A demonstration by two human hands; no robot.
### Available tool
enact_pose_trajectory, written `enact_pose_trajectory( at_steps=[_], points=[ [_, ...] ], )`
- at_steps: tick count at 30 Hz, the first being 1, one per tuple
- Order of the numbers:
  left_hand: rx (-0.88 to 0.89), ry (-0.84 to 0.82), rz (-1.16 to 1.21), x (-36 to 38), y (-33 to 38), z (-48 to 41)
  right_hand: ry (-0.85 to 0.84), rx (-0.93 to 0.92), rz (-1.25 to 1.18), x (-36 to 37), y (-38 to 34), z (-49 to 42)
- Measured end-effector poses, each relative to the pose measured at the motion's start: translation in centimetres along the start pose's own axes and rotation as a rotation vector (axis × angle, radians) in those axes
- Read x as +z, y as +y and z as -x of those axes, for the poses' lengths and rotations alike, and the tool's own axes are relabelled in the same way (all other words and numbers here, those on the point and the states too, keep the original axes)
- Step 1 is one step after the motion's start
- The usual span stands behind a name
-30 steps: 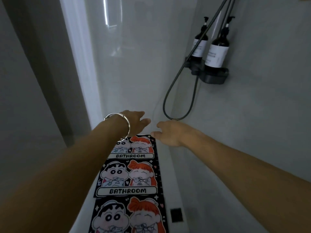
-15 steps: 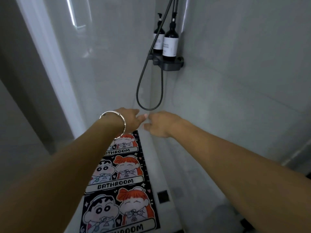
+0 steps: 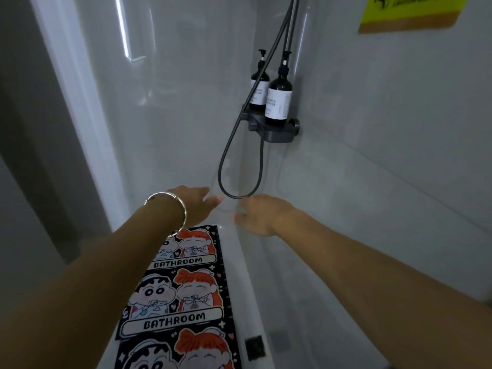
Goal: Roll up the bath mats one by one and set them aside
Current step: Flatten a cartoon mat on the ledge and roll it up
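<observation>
Grey shower wall point(image 3: 372, 182) ahead. My left grip point(image 3: 197, 203) and right grip point(image 3: 262, 215) hover loose, holding nothing, near the far end of the mat point(image 3: 186, 288).

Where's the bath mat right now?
Head view, lower centre: the bath mat lies flat on the floor. Its far edge sits just below the left hand and to the lower left of the right hand.

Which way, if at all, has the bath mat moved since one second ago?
No. The bath mat lies flat, its right edge just left of the black square in the floor, as before; only the camera shifted.
</observation>
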State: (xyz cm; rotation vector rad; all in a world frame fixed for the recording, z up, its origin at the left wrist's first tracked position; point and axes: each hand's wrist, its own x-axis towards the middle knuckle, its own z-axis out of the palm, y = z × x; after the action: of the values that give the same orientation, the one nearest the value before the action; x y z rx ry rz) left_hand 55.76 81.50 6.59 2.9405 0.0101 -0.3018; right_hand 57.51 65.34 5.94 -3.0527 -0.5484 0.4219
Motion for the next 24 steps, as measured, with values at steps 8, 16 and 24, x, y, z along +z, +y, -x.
enact_pose_trajectory(
  at_steps=[8,16,24],
  points=[
    [-0.033,-0.048,0.058,1.8,-2.6,-7.1,-0.098,-0.011,-0.003,1.3,0.2,-6.8],
    [-0.077,-0.171,0.084,6.2,-4.6,-8.8,-0.213,-0.057,-0.060,6.1,-0.5,-11.5],
    [-0.364,-0.230,0.152,9.9,-10.1,-9.9,-0.299,-0.286,-0.013,10.7,-4.8,-18.9]
  ],
)
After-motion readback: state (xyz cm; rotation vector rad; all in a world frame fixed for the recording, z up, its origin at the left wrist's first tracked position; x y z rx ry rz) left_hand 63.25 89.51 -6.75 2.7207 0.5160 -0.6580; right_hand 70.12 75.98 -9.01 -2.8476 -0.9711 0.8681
